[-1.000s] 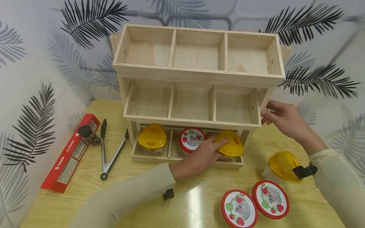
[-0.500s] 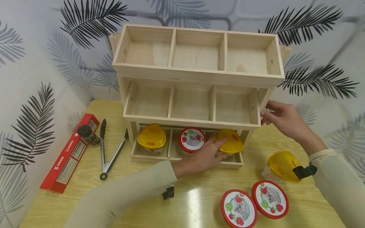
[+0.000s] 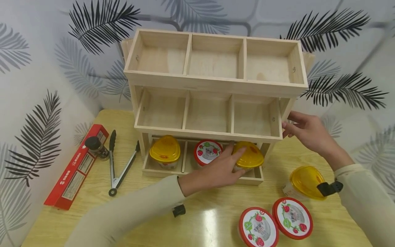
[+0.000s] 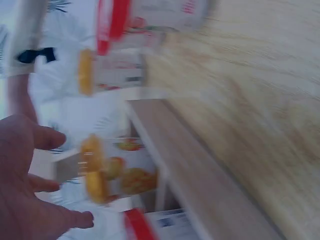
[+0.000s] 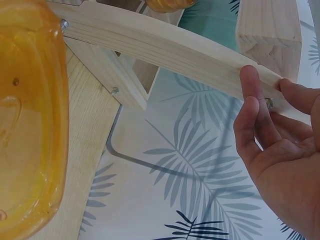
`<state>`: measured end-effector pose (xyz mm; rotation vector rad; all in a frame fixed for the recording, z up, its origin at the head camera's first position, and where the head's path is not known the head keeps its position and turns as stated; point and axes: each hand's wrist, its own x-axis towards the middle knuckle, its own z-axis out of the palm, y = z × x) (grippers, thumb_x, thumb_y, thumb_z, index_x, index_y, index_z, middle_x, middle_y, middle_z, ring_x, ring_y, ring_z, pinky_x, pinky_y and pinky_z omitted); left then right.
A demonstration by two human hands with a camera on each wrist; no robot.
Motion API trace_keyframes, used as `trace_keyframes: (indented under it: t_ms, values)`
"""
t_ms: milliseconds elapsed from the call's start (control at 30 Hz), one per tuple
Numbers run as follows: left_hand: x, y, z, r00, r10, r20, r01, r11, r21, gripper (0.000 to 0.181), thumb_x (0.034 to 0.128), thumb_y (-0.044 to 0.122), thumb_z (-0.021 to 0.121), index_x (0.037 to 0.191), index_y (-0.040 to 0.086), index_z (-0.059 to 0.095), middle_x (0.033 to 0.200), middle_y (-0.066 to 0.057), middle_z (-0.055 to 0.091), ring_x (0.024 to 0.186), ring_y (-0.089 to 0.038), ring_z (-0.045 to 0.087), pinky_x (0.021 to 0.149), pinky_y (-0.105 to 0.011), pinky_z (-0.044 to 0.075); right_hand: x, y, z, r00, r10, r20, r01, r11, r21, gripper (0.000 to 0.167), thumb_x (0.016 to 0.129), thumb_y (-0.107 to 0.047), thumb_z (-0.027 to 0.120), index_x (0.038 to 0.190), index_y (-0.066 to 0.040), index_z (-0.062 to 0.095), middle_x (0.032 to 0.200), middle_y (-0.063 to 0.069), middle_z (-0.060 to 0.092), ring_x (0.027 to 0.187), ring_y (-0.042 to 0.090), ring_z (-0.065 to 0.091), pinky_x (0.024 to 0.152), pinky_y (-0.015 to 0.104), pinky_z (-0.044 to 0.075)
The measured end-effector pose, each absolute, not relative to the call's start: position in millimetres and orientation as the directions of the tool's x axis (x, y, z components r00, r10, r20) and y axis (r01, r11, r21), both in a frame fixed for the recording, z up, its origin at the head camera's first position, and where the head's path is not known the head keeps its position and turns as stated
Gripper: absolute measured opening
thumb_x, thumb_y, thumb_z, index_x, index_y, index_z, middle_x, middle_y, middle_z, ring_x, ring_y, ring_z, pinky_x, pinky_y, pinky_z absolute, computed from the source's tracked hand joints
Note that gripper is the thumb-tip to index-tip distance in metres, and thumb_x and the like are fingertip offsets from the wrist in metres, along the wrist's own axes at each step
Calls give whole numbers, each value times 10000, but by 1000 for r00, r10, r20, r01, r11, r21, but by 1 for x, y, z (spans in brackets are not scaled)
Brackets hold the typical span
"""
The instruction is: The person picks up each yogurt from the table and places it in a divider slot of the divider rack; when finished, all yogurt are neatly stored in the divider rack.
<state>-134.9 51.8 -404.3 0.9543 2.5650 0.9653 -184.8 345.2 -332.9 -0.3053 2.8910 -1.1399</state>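
Head: left hand [image 3: 217,171], fingers spread, is lying beside a yellow-lidded tub [image 3: 253,155] at the right end of the bottom tier [image 3: 168,174]; contact unclear. Right hand [image 3: 308,133] is pinching the side of the wooden rack [image 3: 216,80], presumably steadying it. Yellow-lidded tubs are numbering three; red-lidded tubs [image 3: 258,226], three; tongs [image 3: 115,183], one pair.

Left wrist: blurred fingers [image 4: 50,137] are showing spread.

Right wrist: thumb and fingers are holding wood.

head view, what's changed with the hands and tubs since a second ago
The left hand has drawn back a little to the left and appears to have let go of the yellow-lidded tub at the right of the bottom tray; its fingers are now spread. The tub has settled slightly farther back. The right hand still holds the wooden rack; the tongs and red box stay put.
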Motion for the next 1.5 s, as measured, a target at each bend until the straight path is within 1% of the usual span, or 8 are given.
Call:
trace_keyframes:
  t_ms: [100,233,333,567,733,900,1133,1500]
  values:
    - [-125,33,-382,-772,636,-17,477,597,645,674,996,389,582,1582,193,313,1646,-178,152,1454,-336,318,1094,-495,416,-186,345,-335,-980,-192,51,-175,716,-676,564,1016,-309,593,1496,-48,453,1356,219,578,804,162,708,691,181,555]
    - [-114,-8,-352,-809,587,38,461,592,661,526,994,369,596,1482,208,484,1592,-36,361,1342,-252,489,1032,-455,483,-186,345,-337,-980,-194,54,-179,717,-674,572,1016,-318,592,1504,-59,445,1368,220,569,814,172,709,692,174,551]
    - [-116,-49,-342,-824,500,268,541,550,637,367,971,264,646,1320,150,636,1461,-6,539,1246,-206,574,1003,-391,508,-186,346,-338,-978,-199,64,-189,709,-680,577,1015,-304,595,1512,-58,434,1382,229,557,804,146,708,686,174,554]
    - [-150,-156,-346,-674,183,716,690,502,522,158,839,-17,684,984,18,735,1085,-98,714,952,-215,666,761,-270,541,-185,348,-338,-974,-212,76,-206,707,-677,577,1020,-265,591,1527,-60,408,1383,240,553,789,109,702,671,172,552]
    - [-175,-209,-354,-802,4,598,519,501,693,121,888,-15,641,968,-10,731,964,-14,689,823,-47,608,690,-142,481,-184,351,-338,-978,-196,70,-192,718,-669,586,1020,-269,592,1531,-57,400,1398,245,540,793,92,698,671,168,550]
    - [-200,-239,-373,-954,143,264,300,458,837,375,959,53,623,1325,-17,584,1290,-111,604,1115,-169,601,803,-143,477,-184,350,-338,-982,-180,55,-171,723,-670,590,1018,-296,591,1527,-60,407,1408,237,535,813,122,707,680,171,552]
    - [-223,-243,-395,-939,331,89,228,410,883,757,928,80,693,1574,82,299,1532,-187,409,1375,-378,433,1045,-393,477,-180,346,-340,-980,-182,78,-186,707,-682,542,1015,-263,602,1504,-81,455,1376,218,571,786,128,714,670,195,562]
    - [-227,-229,-397,-921,389,14,170,370,914,704,901,-4,690,1519,-35,353,1452,-274,478,1242,-307,577,841,-221,565,-148,363,-346,-982,-164,95,-183,691,-699,517,1026,-187,582,1519,-127,439,1360,171,602,815,94,723,693,200,556]
